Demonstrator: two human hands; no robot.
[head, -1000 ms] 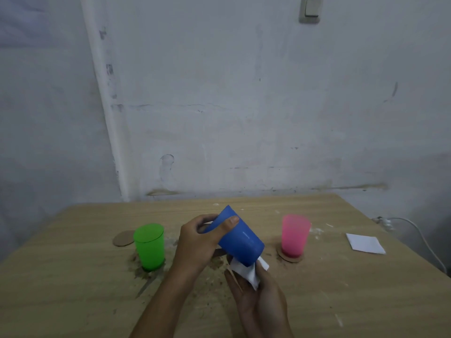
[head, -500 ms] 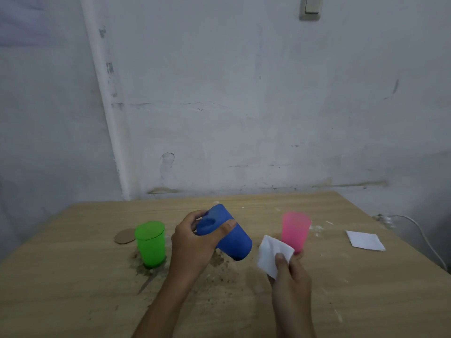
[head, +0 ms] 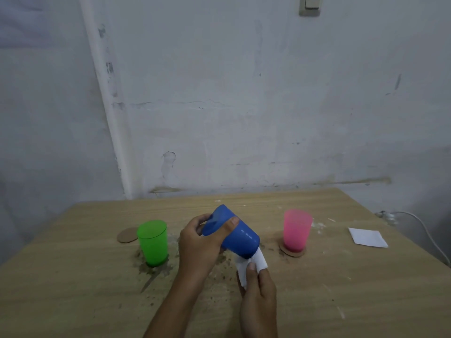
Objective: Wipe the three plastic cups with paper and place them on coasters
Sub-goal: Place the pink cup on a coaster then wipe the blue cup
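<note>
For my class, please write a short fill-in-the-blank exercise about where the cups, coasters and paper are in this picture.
1. The left hand grips the ____ cup.
2. The pink cup stands on a ____.
3. The right hand pinches a white paper at the tilted cup's ____.
4. The bare coaster lies beside the ____ cup.

Missing words: blue; coaster; mouth; green

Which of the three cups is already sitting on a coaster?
The pink cup, on the right: a coaster shows under its base. The green cup stands on bare table; the blue cup is held tilted.
</note>
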